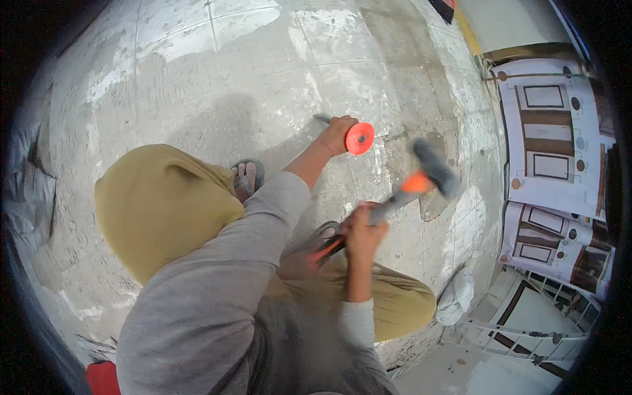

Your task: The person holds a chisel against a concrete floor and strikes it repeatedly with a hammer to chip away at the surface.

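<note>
With left fingers [338, 133] clamped round the chisel [322, 119] over the floor [263, 85] and right fingers [366, 230] round the hammer [436, 170], blows should land squarely, mid-way across the red guard [360, 128]

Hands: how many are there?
2: the left hand grips the chisel beside its red guard; the right hand holds the hammer. No others show.

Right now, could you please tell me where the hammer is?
In the head view, the hammer is right of centre in the right hand, its head rightward and below the red disc.
</note>
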`<state>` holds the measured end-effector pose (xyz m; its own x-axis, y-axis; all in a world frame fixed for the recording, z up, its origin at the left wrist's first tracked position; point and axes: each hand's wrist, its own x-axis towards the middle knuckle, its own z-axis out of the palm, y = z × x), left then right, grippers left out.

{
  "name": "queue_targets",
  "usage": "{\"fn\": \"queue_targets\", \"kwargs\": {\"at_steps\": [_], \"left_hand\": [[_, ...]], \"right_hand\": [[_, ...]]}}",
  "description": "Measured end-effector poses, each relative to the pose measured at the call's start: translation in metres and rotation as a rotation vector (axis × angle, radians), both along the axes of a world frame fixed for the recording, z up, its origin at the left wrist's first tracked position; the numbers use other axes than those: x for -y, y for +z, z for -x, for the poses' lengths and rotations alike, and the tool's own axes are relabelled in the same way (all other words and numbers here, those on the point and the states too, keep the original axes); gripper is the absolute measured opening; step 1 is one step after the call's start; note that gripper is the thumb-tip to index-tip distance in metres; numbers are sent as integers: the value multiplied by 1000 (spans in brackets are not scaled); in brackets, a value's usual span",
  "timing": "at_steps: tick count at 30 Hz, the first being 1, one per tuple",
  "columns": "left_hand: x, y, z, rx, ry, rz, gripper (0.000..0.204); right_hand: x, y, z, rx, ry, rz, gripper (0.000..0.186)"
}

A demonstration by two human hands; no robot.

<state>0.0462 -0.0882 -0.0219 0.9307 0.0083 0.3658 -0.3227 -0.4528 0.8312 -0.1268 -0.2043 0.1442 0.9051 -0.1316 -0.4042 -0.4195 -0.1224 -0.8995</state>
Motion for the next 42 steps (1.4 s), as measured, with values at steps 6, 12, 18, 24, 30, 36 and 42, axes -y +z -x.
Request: {"fn": "queue_targets", "kwargs": {"at_steps": [6,12,18,24,30,36,42], "left_hand": [[6,2,6,7,-5,-86,16],[2,-3,4,27,27,-67,15],[14,-4,8,116,-14,-140,17],[10,-8,6,103,17,-106,23],[7,-8,0,83,25,2,24],[5,1,1,20,-40,-125,20],[3,-10,-6,123,24,17,20]], "right_hand": [[19,-7,7,-227,-10,-142,15],[18,35,2,-7,-100,-158,14],[14,62,1,219,-78,-156,13],[15,64,6,238,-41,-135,12],[9,47,8,243,-38,-81,12],[9,-18,-5,-182,111,-4,14],[15,11,6,-158,38,-89,16]]}}
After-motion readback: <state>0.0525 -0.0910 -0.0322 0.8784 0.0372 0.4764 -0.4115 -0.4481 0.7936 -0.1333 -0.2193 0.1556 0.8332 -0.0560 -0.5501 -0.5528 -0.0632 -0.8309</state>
